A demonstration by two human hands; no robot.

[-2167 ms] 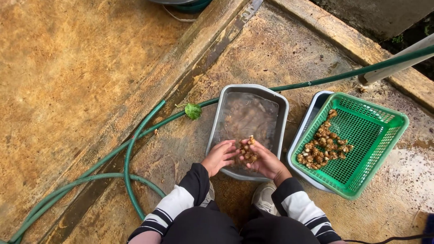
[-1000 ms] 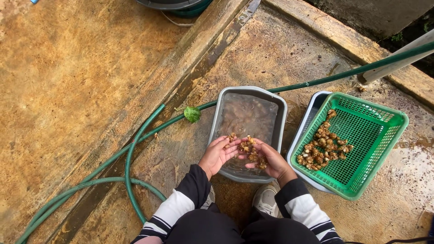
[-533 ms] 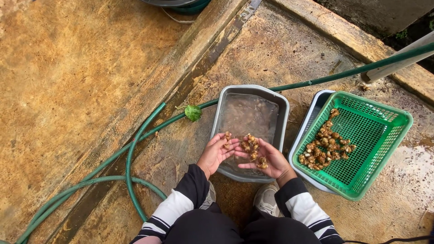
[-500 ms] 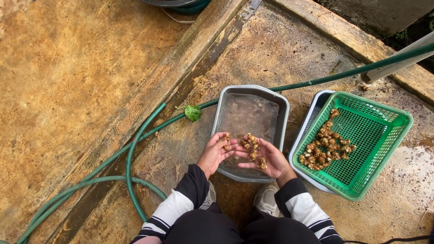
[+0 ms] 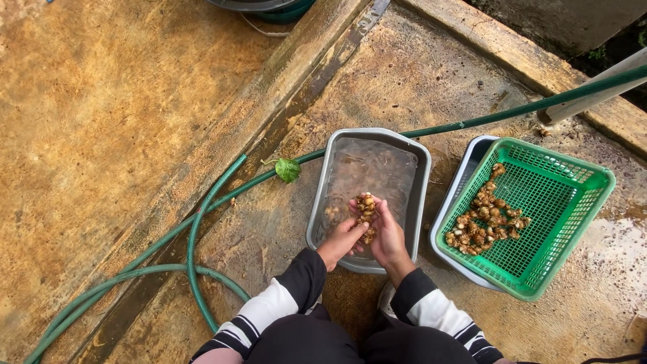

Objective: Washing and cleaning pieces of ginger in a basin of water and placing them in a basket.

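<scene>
The grey tub (image 5: 418,168) is holding water, the green basket (image 5: 559,222) brown roots (image 5: 485,226). Both hands (left (image 5: 340,241), right (image 5: 387,236)) are cupping a root clump (image 5: 366,212), now pressed closer together than before.

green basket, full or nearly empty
Nearly empty: the green basket holds only a small pile of brown roots in one corner; most of its mesh floor shows bare.

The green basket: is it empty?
No. The green basket holds a pile of small brown roots in its lower left part.

Basket (image 5: 559,222) right of tub (image 5: 418,162)
</scene>
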